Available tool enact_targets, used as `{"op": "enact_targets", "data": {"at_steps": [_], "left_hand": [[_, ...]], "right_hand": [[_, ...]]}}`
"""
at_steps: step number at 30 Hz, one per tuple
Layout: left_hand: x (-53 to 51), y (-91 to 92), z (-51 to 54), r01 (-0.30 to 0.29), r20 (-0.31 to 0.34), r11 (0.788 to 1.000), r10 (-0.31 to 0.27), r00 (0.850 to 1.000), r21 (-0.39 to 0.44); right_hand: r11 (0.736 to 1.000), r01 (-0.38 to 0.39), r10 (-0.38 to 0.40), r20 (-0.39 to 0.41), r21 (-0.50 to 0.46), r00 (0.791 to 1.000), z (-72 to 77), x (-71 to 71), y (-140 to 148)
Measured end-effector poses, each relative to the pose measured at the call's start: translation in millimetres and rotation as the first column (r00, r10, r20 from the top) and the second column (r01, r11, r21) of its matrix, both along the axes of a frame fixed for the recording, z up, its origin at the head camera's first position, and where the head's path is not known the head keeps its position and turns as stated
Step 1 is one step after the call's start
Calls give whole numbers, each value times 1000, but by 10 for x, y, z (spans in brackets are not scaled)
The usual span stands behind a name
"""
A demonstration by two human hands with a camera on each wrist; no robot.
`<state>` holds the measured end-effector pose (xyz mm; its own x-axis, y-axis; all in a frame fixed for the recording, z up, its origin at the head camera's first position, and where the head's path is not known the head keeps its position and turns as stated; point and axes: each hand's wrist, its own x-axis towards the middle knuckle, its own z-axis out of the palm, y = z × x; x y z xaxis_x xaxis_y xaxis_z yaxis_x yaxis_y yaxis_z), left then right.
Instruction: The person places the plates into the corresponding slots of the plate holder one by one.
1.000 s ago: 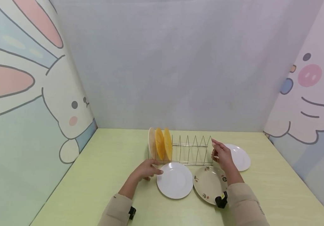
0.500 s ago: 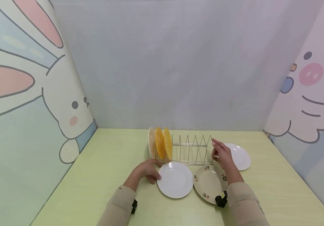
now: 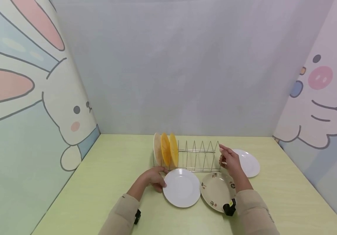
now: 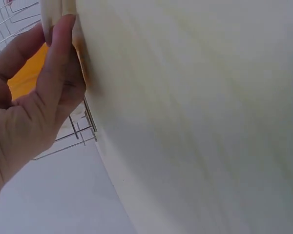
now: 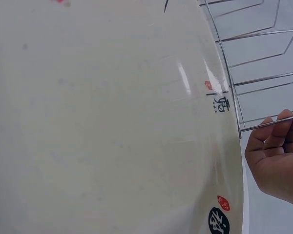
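Note:
A white plate [image 3: 181, 187] lies in front of the wire dish rack [image 3: 196, 150]. At its left edge, my left hand [image 3: 153, 179] pinches the rim between thumb and fingers; the left wrist view shows the thumb [image 4: 62, 36] against that edge. My right hand [image 3: 230, 161] holds the upright wire at the rack's right end, its fingers curled around it in the right wrist view. On the rack's left side stand a pale plate [image 3: 157, 149], an orange plate [image 3: 165, 150] and a yellow plate [image 3: 173, 150], all upright.
A cream plate with printed motifs [image 3: 215, 192] lies right of the white one, partly under my right forearm. Another white plate [image 3: 248, 163] lies beyond my right hand. Slots on the rack's right side hold no plates. Printed walls enclose the table [image 3: 121, 156].
My left hand has shifted toward me along the white plate's left edge, and its thumb has moved from over the rim to the side. The right hand stays on the rack.

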<state>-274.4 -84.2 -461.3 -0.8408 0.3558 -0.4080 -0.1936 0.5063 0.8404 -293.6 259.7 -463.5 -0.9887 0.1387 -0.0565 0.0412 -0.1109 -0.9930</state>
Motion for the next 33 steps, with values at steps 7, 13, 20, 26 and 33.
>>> {"op": "enact_targets", "data": {"at_steps": [7, 13, 20, 26, 33], "left_hand": [[40, -46, 36, 28, 11, 981, -30, 999, 193], [98, -121, 101, 96, -2, 938, -101, 995, 332], [153, -206, 274, 123, -37, 900, -119, 992, 418], [172, -212, 394, 124, -69, 889, -104, 992, 441], [207, -200, 406, 102, -62, 891, -83, 995, 443]], "right_hand": [[1000, 5, -5, 1, -2, 1000, 28, 1, -13], [1000, 2, -2, -2, -6, 1000, 17, -4, -13], [1000, 1, -1, -3, -11, 1000, 16, 6, -14], [1000, 0, 0, -6, -10, 1000, 22, 15, 0], [1000, -4, 4, -10, -5, 1000, 3, 1, -10]]}}
